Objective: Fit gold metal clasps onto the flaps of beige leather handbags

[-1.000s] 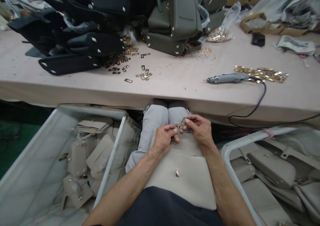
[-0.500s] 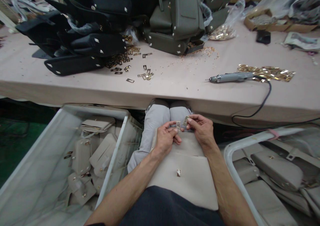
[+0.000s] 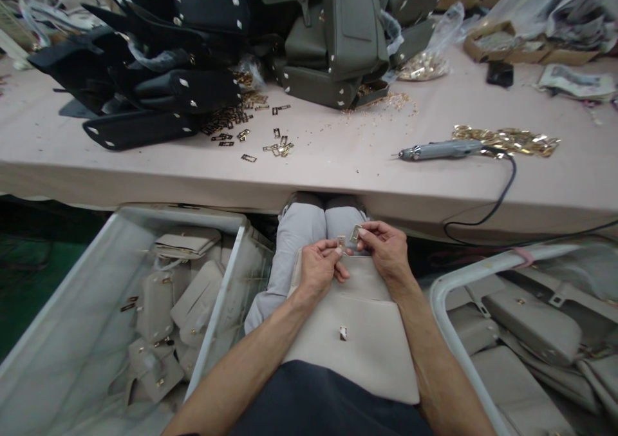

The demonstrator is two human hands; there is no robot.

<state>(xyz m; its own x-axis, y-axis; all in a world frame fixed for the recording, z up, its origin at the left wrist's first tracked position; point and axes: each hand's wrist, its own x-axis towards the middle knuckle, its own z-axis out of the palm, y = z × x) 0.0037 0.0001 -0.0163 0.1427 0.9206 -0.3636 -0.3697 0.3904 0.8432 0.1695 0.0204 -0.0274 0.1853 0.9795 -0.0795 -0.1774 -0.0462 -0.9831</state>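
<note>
A beige handbag [image 3: 362, 346] lies across my lap, with a small metal clasp [image 3: 342, 333] on its front. My left hand [image 3: 320, 265] pinches a small metal plate [image 3: 340, 240] between thumb and fingers at the bag's flap edge; whether that plate is fixed to the flap I cannot tell. Close beside it, my right hand [image 3: 386, 249] grips a flat gold-coloured metal plate [image 3: 356, 232] by its end, above the flap and apart from the first plate.
An electric screwdriver [image 3: 441, 149] lies on the table near gold plates [image 3: 526, 141]. Black bags [image 3: 140, 127] and dark green bags [image 3: 355, 30] are piled at the back. A left bin [image 3: 226, 294] and a white-rimmed right container [image 3: 439, 294] hold beige bags.
The view has shifted slightly, moving the table items a little left in the picture. Both hands keep their grips, with the right-hand plate turned a bit.
</note>
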